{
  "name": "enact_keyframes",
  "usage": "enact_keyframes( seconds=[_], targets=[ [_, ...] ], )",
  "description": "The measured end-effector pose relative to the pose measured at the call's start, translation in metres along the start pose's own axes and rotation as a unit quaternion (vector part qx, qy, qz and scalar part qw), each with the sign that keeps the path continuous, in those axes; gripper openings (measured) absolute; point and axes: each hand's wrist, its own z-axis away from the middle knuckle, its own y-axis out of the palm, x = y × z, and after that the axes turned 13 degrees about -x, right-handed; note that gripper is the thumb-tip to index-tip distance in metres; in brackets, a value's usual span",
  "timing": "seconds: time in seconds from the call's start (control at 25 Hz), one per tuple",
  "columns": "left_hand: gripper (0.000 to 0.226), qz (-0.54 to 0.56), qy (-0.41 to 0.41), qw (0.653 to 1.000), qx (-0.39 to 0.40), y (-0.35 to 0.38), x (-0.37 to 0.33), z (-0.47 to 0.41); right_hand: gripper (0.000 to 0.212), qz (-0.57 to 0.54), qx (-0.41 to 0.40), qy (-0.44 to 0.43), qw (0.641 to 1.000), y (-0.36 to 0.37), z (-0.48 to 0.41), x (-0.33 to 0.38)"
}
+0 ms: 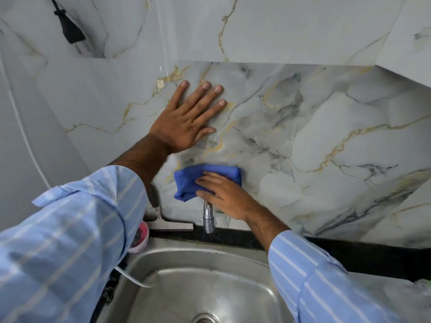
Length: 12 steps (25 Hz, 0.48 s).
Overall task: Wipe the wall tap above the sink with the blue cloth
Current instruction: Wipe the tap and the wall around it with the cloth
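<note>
A chrome wall tap (208, 217) sticks out of the marble-patterned wall above a steel sink (177, 264). Only its spout shows; its upper part is hidden under the blue cloth (189, 183). My right hand (226, 197) presses the folded cloth against the top of the tap and the wall, fingers laid over it. My left hand (186, 117) rests flat on the wall above and to the left, fingers spread, holding nothing.
A squeegee (170, 224) leans on the dark counter ledge left of the tap, next to a pink-rimmed tub (140, 238). A black plug (70, 29) hangs on the wall at top left. A white cable (133, 278) dips into the sink.
</note>
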Motion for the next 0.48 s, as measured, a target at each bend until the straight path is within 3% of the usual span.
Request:
enact_keyframes(
  seconds=[0.12, 0.2, 0.32, 0.4, 0.48],
  targets=[
    [0.072, -0.001, 0.0, 1.0, -0.005, 0.004, -0.001, 0.004, 0.042, -0.165, -0.097, 0.115, 0.975, 0.01, 0.027, -0.007],
    [0.073, 0.001, -0.002, 1.0, -0.005, 0.004, -0.001, 0.004, 0.034, -0.237, -0.189, 0.191, 0.933, 0.019, 0.032, 0.0],
    [0.074, 0.011, -0.005, 1.0, -0.001, 0.004, -0.001, 0.004, 0.018, -0.163, -0.304, 0.283, 0.895, 0.018, 0.01, 0.012],
    [0.074, 0.013, -0.005, 1.0, -0.001, 0.005, 0.0, 0.004, 0.022, -0.145, -0.29, 0.396, 0.859, 0.017, -0.01, 0.015],
    [0.073, 0.013, -0.005, 1.0, 0.001, 0.005, 0.001, 0.005, 0.022, -0.264, -0.235, 0.531, 0.77, 0.019, -0.025, 0.018]
  ],
)
